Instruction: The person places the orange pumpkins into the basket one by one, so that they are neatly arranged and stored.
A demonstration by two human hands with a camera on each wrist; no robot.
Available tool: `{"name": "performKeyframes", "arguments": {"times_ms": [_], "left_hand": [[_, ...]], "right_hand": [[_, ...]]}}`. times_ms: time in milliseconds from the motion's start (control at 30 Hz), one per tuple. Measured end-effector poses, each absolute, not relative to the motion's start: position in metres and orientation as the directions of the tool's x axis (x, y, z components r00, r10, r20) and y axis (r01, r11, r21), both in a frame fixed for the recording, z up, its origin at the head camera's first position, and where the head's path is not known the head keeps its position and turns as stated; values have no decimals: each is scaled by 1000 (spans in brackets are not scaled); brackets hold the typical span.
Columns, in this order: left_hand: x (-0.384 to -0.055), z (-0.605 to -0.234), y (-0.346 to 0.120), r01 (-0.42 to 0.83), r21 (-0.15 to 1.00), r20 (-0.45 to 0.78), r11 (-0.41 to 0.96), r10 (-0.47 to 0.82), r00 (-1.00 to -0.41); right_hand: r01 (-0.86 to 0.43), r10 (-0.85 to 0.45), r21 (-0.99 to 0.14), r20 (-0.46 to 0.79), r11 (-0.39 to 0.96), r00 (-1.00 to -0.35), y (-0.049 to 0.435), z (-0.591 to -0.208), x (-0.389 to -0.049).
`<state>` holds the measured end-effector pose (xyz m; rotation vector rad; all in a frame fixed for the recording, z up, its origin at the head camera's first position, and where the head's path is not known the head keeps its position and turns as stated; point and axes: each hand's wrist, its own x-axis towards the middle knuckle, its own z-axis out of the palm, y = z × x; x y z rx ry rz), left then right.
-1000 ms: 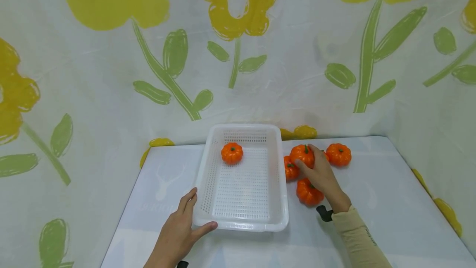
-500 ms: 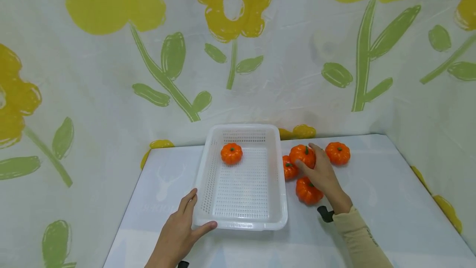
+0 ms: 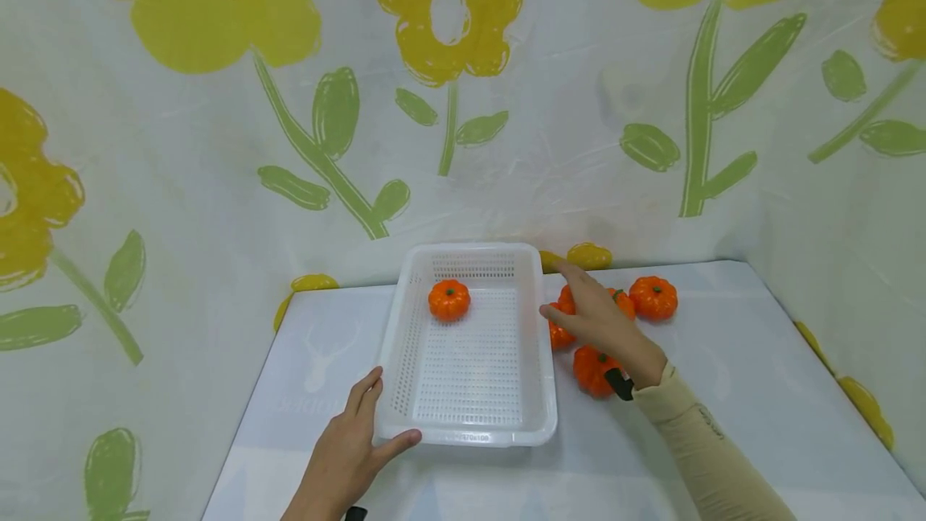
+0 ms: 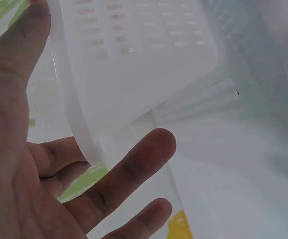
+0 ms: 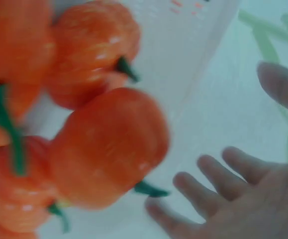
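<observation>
A white perforated plastic basket (image 3: 499,437) stands on the table, with one small orange pumpkin (image 3: 449,301) inside near its far left. At the basket's near left corner, my left hand (image 3: 346,445) touches the rim with extended fingers and spread thumb; the left wrist view shows some fingers behind the rim (image 4: 74,114). My right hand (image 3: 604,320) hovers over the pumpkins beside the basket's right wall, fingers spread and holding nothing. Partly hidden beneath it are several pumpkins, including a near one (image 3: 592,368). In the right wrist view, a pumpkin (image 5: 114,149) lies close to the fingertips.
Another pumpkin (image 3: 653,297) sits at the back right of the cluster. The pale table (image 3: 752,376) ends against a curtain (image 3: 550,143) printed with yellow flowers behind it. A black strap piece (image 3: 620,384) shows at my right wrist.
My right hand has let go of the upper pumpkin and moved left towards the basket's right rim, fingers spreading. That pumpkin is now partly covered. The left hand and basket stay in place.
</observation>
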<state>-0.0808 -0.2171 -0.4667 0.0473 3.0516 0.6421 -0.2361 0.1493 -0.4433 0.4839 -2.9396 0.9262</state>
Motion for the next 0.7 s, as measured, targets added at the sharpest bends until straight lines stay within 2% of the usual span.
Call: {"name": "performKeyframes", "arguments": {"times_ms": [167, 367, 700], "left_hand": [[-81, -468, -217, 32, 408, -9, 913, 39, -999], [-81, -468, -218, 69, 401, 25, 914, 65, -998], [-82, -465, -219, 59, 394, 6, 917, 61, -998]], "right_hand": [[-336, -325, -410, 99, 848, -941, 133, -433, -243], [-328, -341, -385, 37, 863, -939, 124, -432, -252], [-315, -370, -323, -127, 893, -920, 110, -437, -263]]}}
